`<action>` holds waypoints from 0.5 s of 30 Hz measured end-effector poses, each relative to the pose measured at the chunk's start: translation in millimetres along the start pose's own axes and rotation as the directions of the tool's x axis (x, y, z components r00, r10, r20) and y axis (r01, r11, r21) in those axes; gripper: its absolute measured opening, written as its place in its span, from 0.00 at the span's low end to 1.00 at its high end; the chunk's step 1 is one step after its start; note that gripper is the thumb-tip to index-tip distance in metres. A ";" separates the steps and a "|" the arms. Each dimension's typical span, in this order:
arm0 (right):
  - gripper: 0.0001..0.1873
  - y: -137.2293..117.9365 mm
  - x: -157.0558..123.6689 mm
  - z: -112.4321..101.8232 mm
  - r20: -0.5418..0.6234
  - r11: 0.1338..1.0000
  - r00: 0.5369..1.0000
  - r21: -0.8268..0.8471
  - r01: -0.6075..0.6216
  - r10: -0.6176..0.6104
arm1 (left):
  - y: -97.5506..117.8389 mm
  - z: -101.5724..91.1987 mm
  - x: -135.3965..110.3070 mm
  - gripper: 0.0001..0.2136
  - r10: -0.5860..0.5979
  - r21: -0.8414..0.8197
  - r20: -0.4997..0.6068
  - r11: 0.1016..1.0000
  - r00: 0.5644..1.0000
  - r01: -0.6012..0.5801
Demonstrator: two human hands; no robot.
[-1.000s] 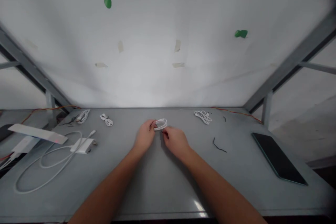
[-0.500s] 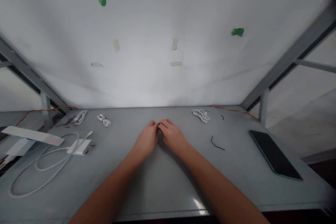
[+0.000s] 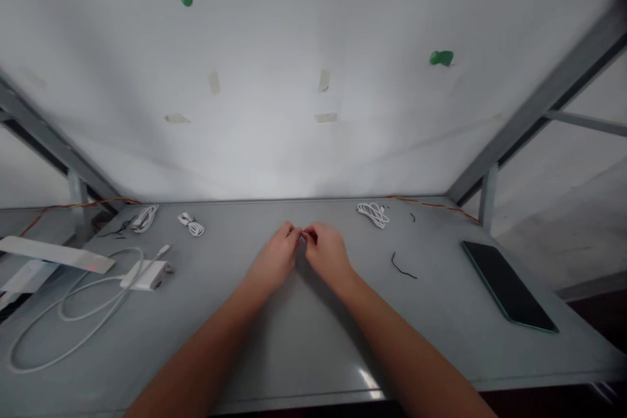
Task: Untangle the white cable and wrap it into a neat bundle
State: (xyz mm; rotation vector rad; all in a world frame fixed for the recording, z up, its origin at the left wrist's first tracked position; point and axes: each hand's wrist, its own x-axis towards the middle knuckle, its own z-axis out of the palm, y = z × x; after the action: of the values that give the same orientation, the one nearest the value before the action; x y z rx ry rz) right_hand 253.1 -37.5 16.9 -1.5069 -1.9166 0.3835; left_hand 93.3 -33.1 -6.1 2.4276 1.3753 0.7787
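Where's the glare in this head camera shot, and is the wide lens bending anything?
In the head view, a small glare streak lies on the grey table near the bottom edge; the white wall is brightest at its lower centre; the wide lens makes the steel beam slant sharply.

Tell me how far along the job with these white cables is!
Done: three white cables lie in small coils. In hand: the left hand and right hand pinch something tiny, too small to tell. Left: a long white cable lies in big loose loops.
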 end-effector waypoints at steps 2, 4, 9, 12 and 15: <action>0.09 2.0 1.3 0.9 0.000 0.999 1.000 0.015 -0.028 0.028 | -1.8 5.1 -0.7 0.12 0.005 0.062 -0.029 0.998 1.000 -0.003; 0.08 5.7 2.8 3.7 -0.007 0.995 0.999 0.088 -0.051 0.052 | -0.9 8.3 -1.5 0.13 0.007 0.069 -0.068 0.998 0.998 -0.003; 0.07 17.6 6.8 12.2 0.065 0.850 0.980 0.489 -0.197 0.190 | 12.5 1.6 0.0 0.10 -0.089 -0.259 -0.204 0.965 0.975 0.033; 0.06 20.8 7.9 9.6 0.011 0.850 0.996 0.522 -0.078 0.084 | 14.8 -4.6 3.4 0.13 -0.276 -0.548 -0.129 0.820 0.952 0.164; 0.07 18.1 7.1 1.2 -0.028 0.900 0.993 0.422 0.112 -0.111 | 4.3 -5.3 5.8 0.16 -0.468 -0.738 0.012 0.592 0.884 0.324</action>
State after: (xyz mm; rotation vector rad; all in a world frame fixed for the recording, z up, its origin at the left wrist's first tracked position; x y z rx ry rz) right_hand 265.1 -25.3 7.5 -1.1054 -1.7624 0.6951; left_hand 95.8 -30.7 2.1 1.3856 1.2604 1.1638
